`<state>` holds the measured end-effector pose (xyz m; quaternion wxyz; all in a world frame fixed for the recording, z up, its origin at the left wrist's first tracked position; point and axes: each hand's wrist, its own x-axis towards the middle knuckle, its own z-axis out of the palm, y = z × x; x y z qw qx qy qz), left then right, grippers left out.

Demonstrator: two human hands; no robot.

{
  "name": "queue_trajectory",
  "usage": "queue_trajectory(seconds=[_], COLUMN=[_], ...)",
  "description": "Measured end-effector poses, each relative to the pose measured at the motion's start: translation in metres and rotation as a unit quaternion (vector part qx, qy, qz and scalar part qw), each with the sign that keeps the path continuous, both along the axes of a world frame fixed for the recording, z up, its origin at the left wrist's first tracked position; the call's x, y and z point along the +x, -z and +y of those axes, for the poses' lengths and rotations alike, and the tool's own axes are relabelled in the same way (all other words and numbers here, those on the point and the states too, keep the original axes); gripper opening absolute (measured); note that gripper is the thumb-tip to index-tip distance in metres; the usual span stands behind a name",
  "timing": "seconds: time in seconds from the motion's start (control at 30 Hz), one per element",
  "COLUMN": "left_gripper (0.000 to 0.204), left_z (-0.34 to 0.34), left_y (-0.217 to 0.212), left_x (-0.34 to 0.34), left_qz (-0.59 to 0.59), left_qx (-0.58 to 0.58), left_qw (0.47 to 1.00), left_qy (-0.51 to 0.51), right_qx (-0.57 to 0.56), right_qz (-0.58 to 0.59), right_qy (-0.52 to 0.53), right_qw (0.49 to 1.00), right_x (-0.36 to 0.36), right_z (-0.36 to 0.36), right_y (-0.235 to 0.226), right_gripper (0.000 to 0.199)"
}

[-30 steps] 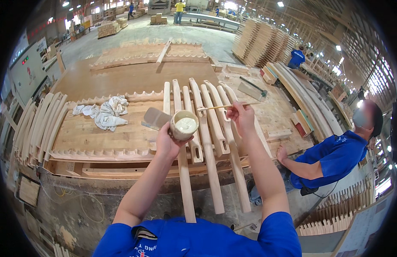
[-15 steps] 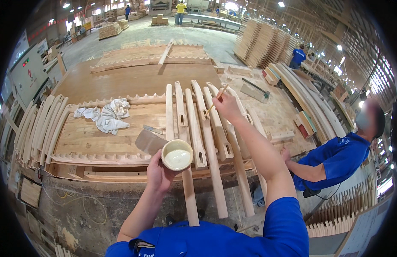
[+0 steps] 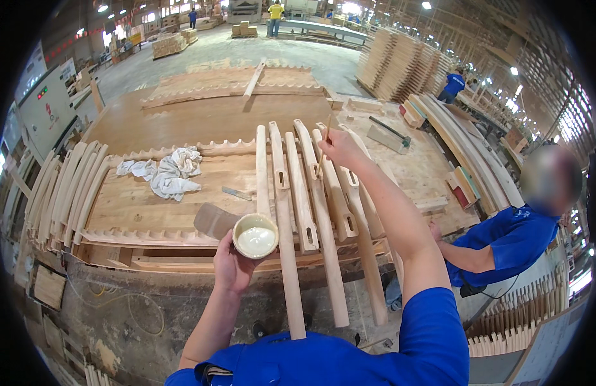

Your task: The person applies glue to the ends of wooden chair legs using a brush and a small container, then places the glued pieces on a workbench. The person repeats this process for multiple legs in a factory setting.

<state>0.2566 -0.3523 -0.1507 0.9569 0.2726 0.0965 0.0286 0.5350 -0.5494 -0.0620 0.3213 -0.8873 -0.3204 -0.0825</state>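
Several long wooden bars [image 3: 289, 270] are laid side by side across the tabletop [image 3: 131, 215], and their near ends are extended past its front edge. By the left hand [image 3: 234, 267], a round cup [image 3: 256, 236] with white paste is held in front of this edge; the grip is closed around its side. A flat brownish plate [image 3: 214, 221] is seen at the cup's left, but how it is supported is hidden. By the right hand [image 3: 340, 148], a thin stick [image 3: 320, 164] is pinched in a narrow grip above the bars. Its lower tip is pointed down at a slot in one bar; whether the wood is touched cannot be told. A white cloth [image 3: 176, 172] and a small blade [image 3: 236, 193] are placed to the left of the bars.
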Motion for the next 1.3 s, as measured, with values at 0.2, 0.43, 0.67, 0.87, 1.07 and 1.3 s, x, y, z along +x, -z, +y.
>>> queue_trajectory(seconds=[0.2,0.43,0.67,0.87,1.07,1.3], left_gripper=[0.046,0.044,0.039,0.043,0.044,0.044], left_z=[0.001,0.001,-0.001,-0.013,-0.015,-0.028], left_y=[0.002,0.003,-0.003,-0.008,-0.008,-0.012], left_x=[0.000,0.009,0.016,0.017,0.015,0.020], left_qz=[-0.001,-0.008,-0.001,-0.003,-0.009,-0.005], left_qx=[0.014,0.004,0.001,0.009,-0.002,-0.015], left_qw=[1.000,1.000,0.998,0.999,0.999,1.000], left_qy=[-0.004,-0.023,-0.067,-0.041,-0.042,-0.019], right_qx=[0.009,-0.060,0.310,0.397,0.540,0.574], right_qz=[-0.003,-0.164,0.138,0.349,0.449,0.460], right_qy=[0.000,-0.122,-0.180,-0.091,-0.067,-0.005], right_qw=[1.000,0.977,0.923,0.844,0.709,0.677], right_x=[-0.004,-0.044,-0.156,-0.157,-0.164,-0.169], right_z=[0.007,-0.005,0.001,-0.004,-0.025,-0.033], right_y=[0.003,-0.029,-0.038,0.010,0.029,0.052], right_gripper=[0.023,0.014,0.012,0.017,0.010,0.014])
